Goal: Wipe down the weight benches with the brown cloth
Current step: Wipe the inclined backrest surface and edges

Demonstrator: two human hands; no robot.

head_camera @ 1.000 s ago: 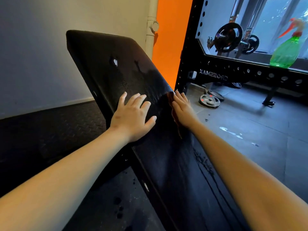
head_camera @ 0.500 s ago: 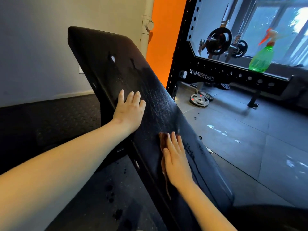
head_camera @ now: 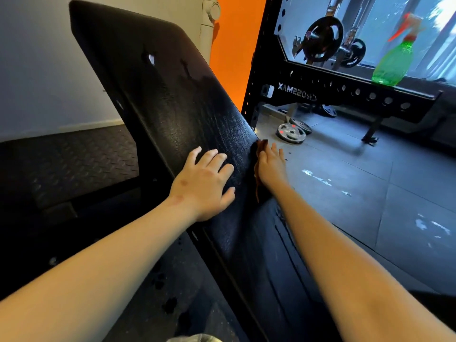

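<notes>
R fingers (head_camera: 273, 151) atop brown cloth (head_camera: 261, 145)

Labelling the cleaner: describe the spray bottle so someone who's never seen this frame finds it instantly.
Find the black rack on the view's right, with its crossbeam of round holes. Follow the beam rightward: the spray bottle stands on it, before the window. It is the only translucent green thing, red trigger on top, among dark weight plates.
</notes>
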